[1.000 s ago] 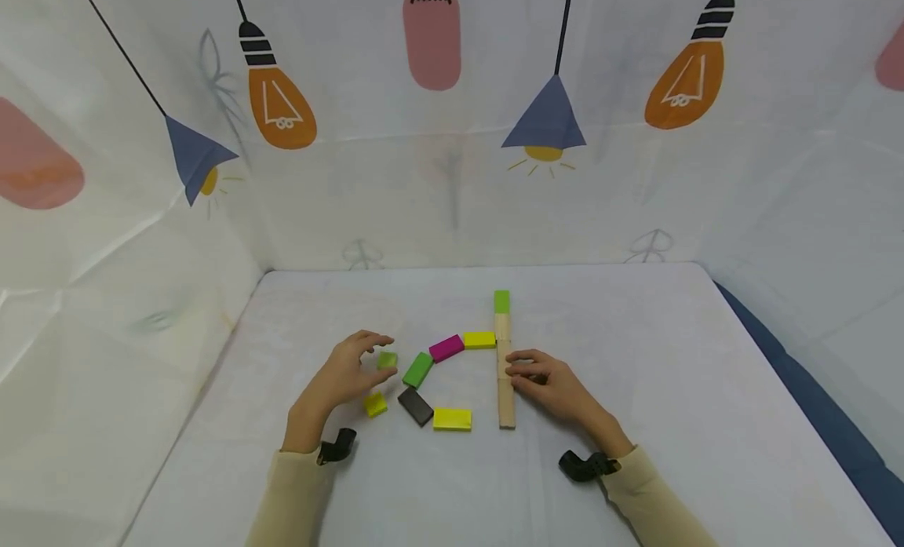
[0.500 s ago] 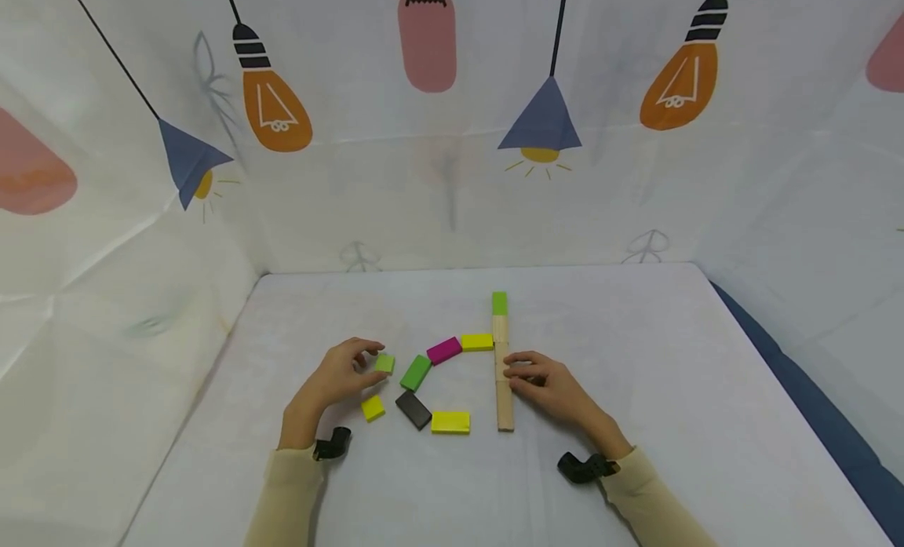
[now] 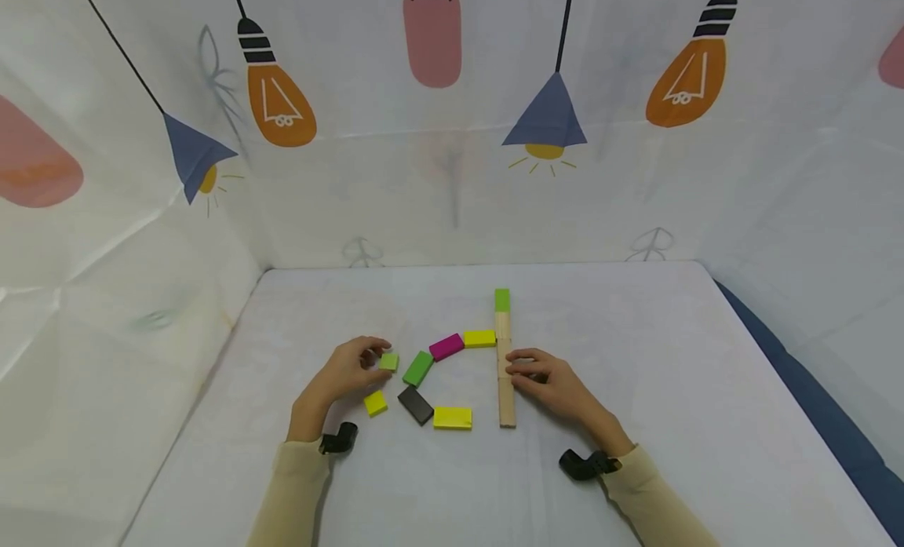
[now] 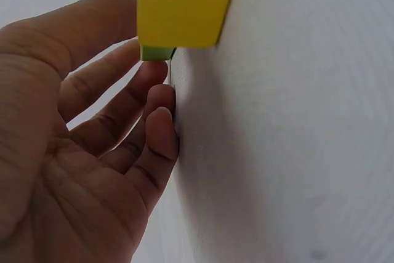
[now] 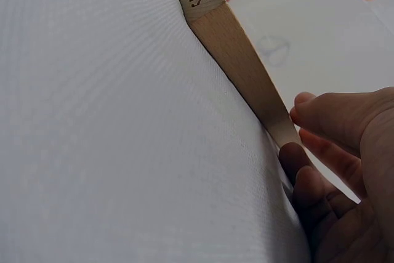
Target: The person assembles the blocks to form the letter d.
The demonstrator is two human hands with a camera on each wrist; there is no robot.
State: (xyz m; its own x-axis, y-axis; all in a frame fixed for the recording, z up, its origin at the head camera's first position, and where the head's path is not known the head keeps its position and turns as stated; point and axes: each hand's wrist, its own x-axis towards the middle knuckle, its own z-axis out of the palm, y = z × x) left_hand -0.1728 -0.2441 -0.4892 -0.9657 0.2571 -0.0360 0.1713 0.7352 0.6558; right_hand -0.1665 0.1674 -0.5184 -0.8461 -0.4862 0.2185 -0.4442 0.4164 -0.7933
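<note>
My left hand (image 3: 349, 368) holds a small light green block (image 3: 389, 362) between its thumb and fingers. In the left wrist view that block is mostly hidden behind a yellow block (image 4: 184, 7). Just below the left fingers lies this small yellow block (image 3: 376, 403). My right hand (image 3: 554, 386) rests on the table with loosely bent fingers, fingertips touching the right side of a straight row of plain wooden blocks (image 3: 505, 402). A bright green block (image 3: 502, 300) tops this row. In the right wrist view the nearest wooden block (image 5: 240, 60) shows a number on its end.
Left of the row, a curve of blocks runs from a yellow one (image 3: 479, 339) through magenta (image 3: 446, 348), green (image 3: 418, 369) and dark grey (image 3: 415, 405) to another yellow one (image 3: 453, 418). All lie on a white-covered table (image 3: 452, 492). A printed curtain (image 3: 452, 194) hangs behind.
My left thumb and fingers have closed in around the light green block, which has turned slightly and shifted a little toward the curve. The right hand has stayed at the wooden row.
</note>
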